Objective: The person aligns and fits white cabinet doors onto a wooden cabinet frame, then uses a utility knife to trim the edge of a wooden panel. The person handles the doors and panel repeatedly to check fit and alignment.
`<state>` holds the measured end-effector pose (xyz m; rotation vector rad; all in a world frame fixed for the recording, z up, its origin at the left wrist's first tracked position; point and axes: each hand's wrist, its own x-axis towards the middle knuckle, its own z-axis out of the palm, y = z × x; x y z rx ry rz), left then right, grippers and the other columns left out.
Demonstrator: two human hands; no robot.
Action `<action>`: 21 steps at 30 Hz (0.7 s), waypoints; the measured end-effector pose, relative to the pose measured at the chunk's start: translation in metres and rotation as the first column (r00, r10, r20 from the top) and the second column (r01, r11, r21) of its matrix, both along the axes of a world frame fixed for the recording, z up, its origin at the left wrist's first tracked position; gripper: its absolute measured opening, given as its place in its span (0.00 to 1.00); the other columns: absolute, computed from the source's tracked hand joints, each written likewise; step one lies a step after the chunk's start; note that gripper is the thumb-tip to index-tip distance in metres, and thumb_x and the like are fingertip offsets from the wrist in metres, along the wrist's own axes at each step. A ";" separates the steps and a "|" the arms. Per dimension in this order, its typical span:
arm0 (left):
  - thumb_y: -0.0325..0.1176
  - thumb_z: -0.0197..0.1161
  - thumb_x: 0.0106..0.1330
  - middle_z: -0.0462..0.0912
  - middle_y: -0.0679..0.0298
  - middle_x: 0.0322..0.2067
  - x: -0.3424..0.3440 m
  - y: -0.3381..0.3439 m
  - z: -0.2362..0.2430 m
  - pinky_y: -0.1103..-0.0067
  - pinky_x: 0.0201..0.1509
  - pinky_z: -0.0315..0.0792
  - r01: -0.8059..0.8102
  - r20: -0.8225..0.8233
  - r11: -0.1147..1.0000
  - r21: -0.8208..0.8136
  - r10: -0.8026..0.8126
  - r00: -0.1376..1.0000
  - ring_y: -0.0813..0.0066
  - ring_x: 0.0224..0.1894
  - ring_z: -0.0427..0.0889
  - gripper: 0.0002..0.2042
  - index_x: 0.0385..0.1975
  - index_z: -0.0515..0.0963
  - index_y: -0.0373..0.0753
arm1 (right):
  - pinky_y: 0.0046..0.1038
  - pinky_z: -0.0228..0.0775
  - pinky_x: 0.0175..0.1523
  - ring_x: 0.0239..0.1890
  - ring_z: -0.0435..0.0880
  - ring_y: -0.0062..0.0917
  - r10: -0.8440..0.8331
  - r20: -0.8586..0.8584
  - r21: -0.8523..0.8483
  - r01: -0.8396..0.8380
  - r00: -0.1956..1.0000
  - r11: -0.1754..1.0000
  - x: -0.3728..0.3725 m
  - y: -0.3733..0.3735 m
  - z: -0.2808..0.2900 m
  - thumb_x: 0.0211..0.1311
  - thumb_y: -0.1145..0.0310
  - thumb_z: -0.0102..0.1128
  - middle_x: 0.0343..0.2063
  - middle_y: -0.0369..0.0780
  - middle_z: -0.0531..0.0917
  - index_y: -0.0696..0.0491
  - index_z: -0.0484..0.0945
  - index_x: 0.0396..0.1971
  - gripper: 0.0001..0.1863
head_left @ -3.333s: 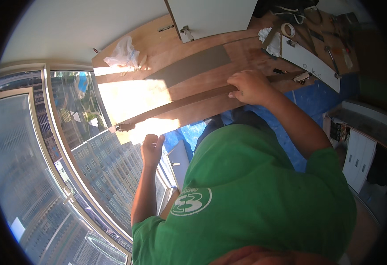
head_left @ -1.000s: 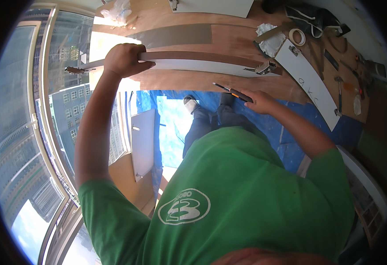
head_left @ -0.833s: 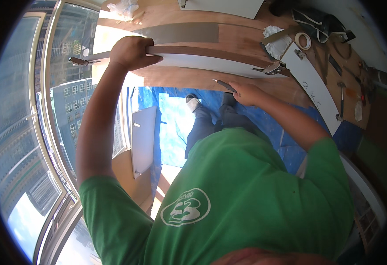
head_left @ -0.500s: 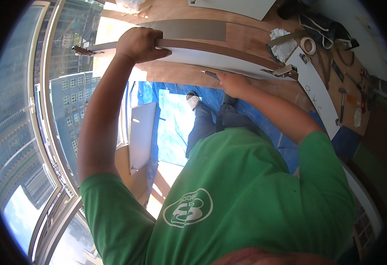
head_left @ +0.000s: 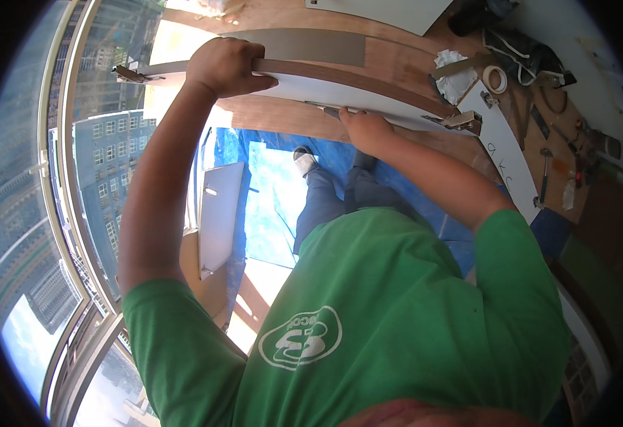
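My left hand (head_left: 222,71) grips a long narrow white board (head_left: 354,96) with a brown edge, standing on its long edge on the plywood bench (head_left: 397,50). Metal hinges show at its left end (head_left: 128,75) and right end (head_left: 458,121). My right hand (head_left: 361,130) holds a slim dark-handled tool (head_left: 331,112), which looks like a utility knife, low against the front of the board. Its thin tip points left along the board; whether it touches is hard to tell.
At right are a white panel (head_left: 503,160), white cloth (head_left: 455,75), tape roll (head_left: 495,80), black bag (head_left: 514,57) and several tools (head_left: 546,167). Another white panel (head_left: 375,13) lies behind. A glazed window (head_left: 76,213) is left; a panel (head_left: 219,217) leans above blue sheeting (head_left: 397,181).
My left hand has gone from below the bench edge to gripping the board. My right hand, earlier on the board, now holds the tool and has since moved up and left to the board.
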<state>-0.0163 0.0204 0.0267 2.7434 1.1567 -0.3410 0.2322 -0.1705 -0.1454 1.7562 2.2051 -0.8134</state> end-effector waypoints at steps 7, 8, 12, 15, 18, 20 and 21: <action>0.56 0.75 0.52 0.84 0.62 0.23 -0.002 -0.004 -0.002 0.62 0.40 0.79 -0.008 0.055 1.000 0.007 0.008 0.998 0.56 0.32 0.85 0.19 0.29 0.84 0.46 | 0.46 0.84 0.47 0.44 0.90 0.48 0.024 0.062 -0.034 -0.022 0.998 0.999 0.033 -0.022 0.005 0.71 0.71 0.48 0.41 0.55 0.87 0.60 0.66 0.67 0.25; 0.56 0.75 0.52 0.84 0.62 0.23 -0.002 -0.004 -0.001 0.62 0.40 0.79 -0.012 0.056 1.000 0.006 0.012 0.998 0.56 0.32 0.85 0.19 0.29 0.84 0.46 | 0.45 0.85 0.46 0.42 0.91 0.47 0.023 0.075 -0.009 -0.023 0.997 1.000 0.039 -0.027 0.006 0.71 0.71 0.48 0.39 0.54 0.88 0.61 0.67 0.67 0.25; 0.58 0.75 0.53 0.89 0.61 0.29 0.001 -0.003 0.002 0.62 0.44 0.82 -0.020 -0.019 1.000 -0.021 0.019 1.000 0.55 0.36 0.88 0.21 0.32 0.85 0.47 | 0.44 0.85 0.44 0.40 0.91 0.45 0.036 0.129 -0.012 -0.035 0.991 0.999 0.073 -0.046 0.011 0.71 0.70 0.49 0.38 0.52 0.89 0.62 0.68 0.66 0.25; 0.58 0.75 0.53 0.88 0.61 0.29 0.002 -0.003 0.003 0.61 0.44 0.82 -0.022 -0.007 1.000 -0.019 0.022 1.000 0.55 0.36 0.88 0.20 0.31 0.85 0.46 | 0.45 0.84 0.44 0.41 0.91 0.45 0.071 0.183 -0.069 -0.059 0.981 0.996 0.100 -0.060 0.019 0.72 0.70 0.48 0.40 0.53 0.88 0.62 0.68 0.65 0.24; 0.57 0.75 0.53 0.88 0.61 0.28 0.001 -0.003 0.003 0.61 0.43 0.81 -0.019 -0.008 1.000 -0.020 0.018 1.000 0.55 0.35 0.88 0.20 0.30 0.85 0.46 | 0.49 0.81 0.50 0.48 0.88 0.50 -0.020 0.161 -0.146 0.044 0.987 0.988 0.123 -0.073 0.030 0.69 0.73 0.50 0.47 0.56 0.85 0.56 0.63 0.70 0.29; 0.57 0.75 0.53 0.87 0.61 0.27 0.001 -0.003 0.003 0.61 0.42 0.81 -0.008 -0.002 1.000 -0.017 0.008 1.000 0.55 0.34 0.87 0.20 0.30 0.84 0.45 | 0.47 0.81 0.48 0.47 0.88 0.48 -0.053 0.181 -0.214 0.092 0.982 0.972 0.140 -0.081 0.038 0.72 0.71 0.48 0.46 0.54 0.85 0.57 0.66 0.67 0.25; 0.56 0.75 0.53 0.87 0.61 0.27 0.001 -0.004 0.003 0.61 0.42 0.81 -0.011 0.004 1.000 -0.017 0.011 1.000 0.55 0.34 0.87 0.20 0.29 0.84 0.45 | 0.46 0.81 0.47 0.46 0.88 0.47 -0.070 0.172 -0.221 0.108 0.983 0.969 0.147 -0.083 0.040 0.73 0.70 0.46 0.46 0.52 0.86 0.57 0.68 0.66 0.23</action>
